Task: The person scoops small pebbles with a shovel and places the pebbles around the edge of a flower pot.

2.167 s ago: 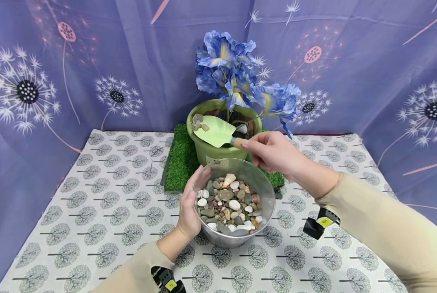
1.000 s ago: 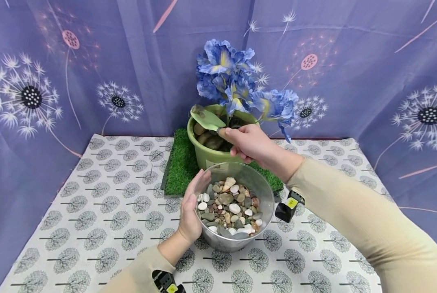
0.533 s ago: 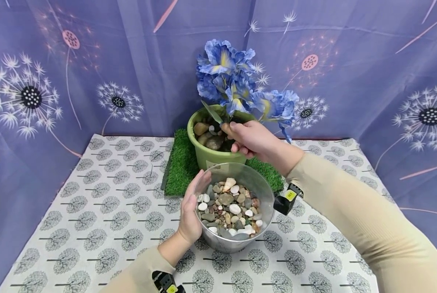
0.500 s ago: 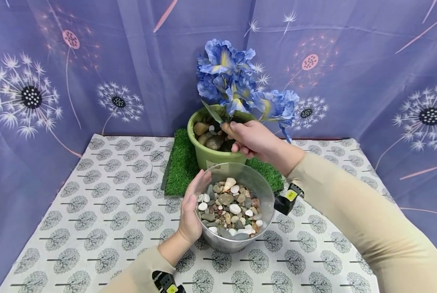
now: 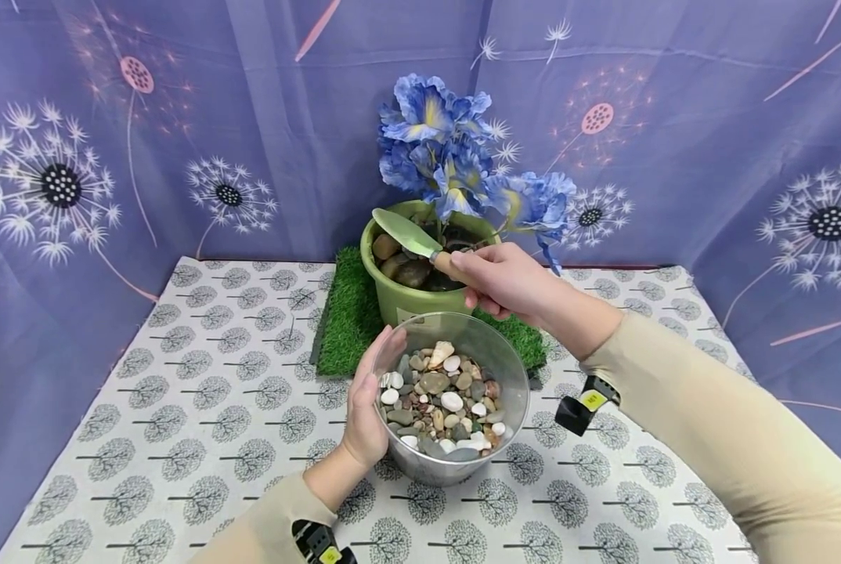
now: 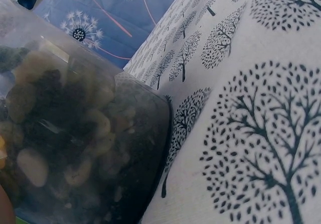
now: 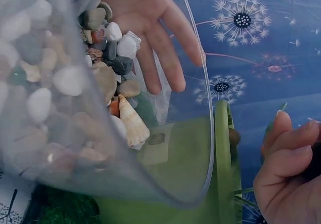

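Note:
My right hand (image 5: 515, 282) holds the wooden handle of a garden trowel with a light green blade (image 5: 406, 233). The blade hangs over the left part of a green flowerpot (image 5: 390, 294), and no stones show on it. Inside the pot lie large brown stones (image 5: 412, 272) around the stems of blue artificial irises (image 5: 434, 133). With its fingers extended, my left hand (image 5: 366, 415) rests against the left side of a clear plastic bucket (image 5: 434, 471). Mixed pebbles (image 5: 434, 384) and a pale seashell (image 7: 133, 123) are in the bucket. In the left wrist view the bucket's wall fills the left.
The pot stands on a square of artificial grass (image 5: 346, 337), just behind the bucket. A tree-print cloth (image 5: 202, 376) covers the table. Purple curtains (image 5: 286, 117) with dandelion prints enclose the back and sides.
The trowel carried several small stones over the pot, tipped steeply, and now shows none. Since the tip, my right hand has moved slightly right and the blade lies flatter. My left hand stays put.

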The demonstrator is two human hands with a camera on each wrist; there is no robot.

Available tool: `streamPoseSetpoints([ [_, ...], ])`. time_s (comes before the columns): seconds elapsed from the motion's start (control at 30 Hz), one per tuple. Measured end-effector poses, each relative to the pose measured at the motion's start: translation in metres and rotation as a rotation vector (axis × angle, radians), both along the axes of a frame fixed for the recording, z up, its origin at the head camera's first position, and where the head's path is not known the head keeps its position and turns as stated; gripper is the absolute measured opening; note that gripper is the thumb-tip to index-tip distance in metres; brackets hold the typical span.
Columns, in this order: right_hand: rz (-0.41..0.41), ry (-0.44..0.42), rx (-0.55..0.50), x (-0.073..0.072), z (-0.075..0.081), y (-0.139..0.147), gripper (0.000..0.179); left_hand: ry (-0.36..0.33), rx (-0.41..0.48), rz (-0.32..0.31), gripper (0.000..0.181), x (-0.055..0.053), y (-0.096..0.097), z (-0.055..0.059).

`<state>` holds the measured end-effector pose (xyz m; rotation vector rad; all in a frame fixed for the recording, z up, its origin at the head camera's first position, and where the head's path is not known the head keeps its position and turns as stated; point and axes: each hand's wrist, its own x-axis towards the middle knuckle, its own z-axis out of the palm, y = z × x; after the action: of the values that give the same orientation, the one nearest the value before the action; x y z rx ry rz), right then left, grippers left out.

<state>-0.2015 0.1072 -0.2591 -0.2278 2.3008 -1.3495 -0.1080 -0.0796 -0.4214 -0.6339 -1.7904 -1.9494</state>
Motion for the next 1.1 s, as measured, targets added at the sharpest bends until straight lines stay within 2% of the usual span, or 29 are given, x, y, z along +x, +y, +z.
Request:
streamPoseSetpoints([
  [0.5,0.081,0.067,0.023,0.028,0.000,0.026,0.044,-0.011,-0.004,-0.010,0.057,-0.002,0.000,-0.002],
  [0.67,0.140,0.122,0.020,0.034,-0.003,0.038,0.036,0.005,-0.003,-0.016,0.057,-0.004,0.000,-0.002],
  [0.83,0.159,0.165,0.044,0.040,-0.001,0.047,0.032,0.007,-0.012,-0.006,0.059,-0.004,-0.001,-0.002],
  [1.1,0.190,0.165,0.038,0.044,0.000,0.059,0.029,-0.001,-0.004,-0.008,0.059,-0.003,0.000,-0.002],
])
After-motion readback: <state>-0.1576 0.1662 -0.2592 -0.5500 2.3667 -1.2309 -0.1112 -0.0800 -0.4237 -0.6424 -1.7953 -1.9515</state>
